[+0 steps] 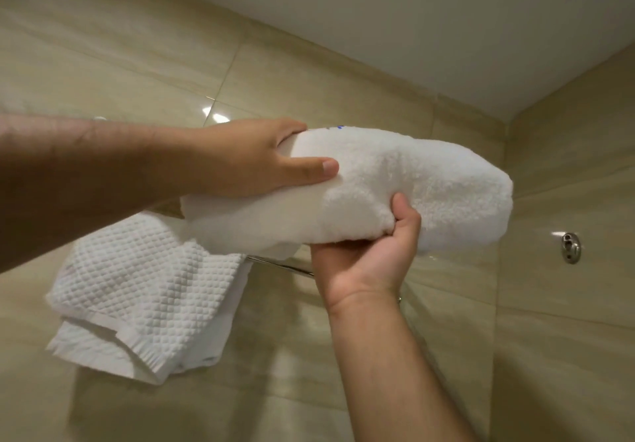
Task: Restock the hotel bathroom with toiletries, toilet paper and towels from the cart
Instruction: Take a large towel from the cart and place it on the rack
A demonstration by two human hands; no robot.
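a folded towel [405,180] is seen held up in front of the tiled wall [137,63], just under the ceiling [412,12]. it is white, thick and fluffy, folded into a plump, rounded bundle with a softer, flatter layer showing along its lower left edge; a small blue mark is visible at its top edge, too small to be read. the bundle is gripped at both ends of its near side. the left hand [247,159] is placed on its upper left end, with the thumb laid flat across the front and the fingers wrapped over the top, out of sight behind the cloth. the right hand [367,259] is brought in from below, its fingers curled under the bundle and its thumb pressed up into the pile, so that the fabric is bunched there. the towel is held just above a chrome rail [281,264], whether touching it cannot be told. a waffle towel [144,290] is draped over the rail at the lower left, partly behind the left forearm. a chrome hook [571,247] is fixed on the wall to the right, well apart from the bundle.
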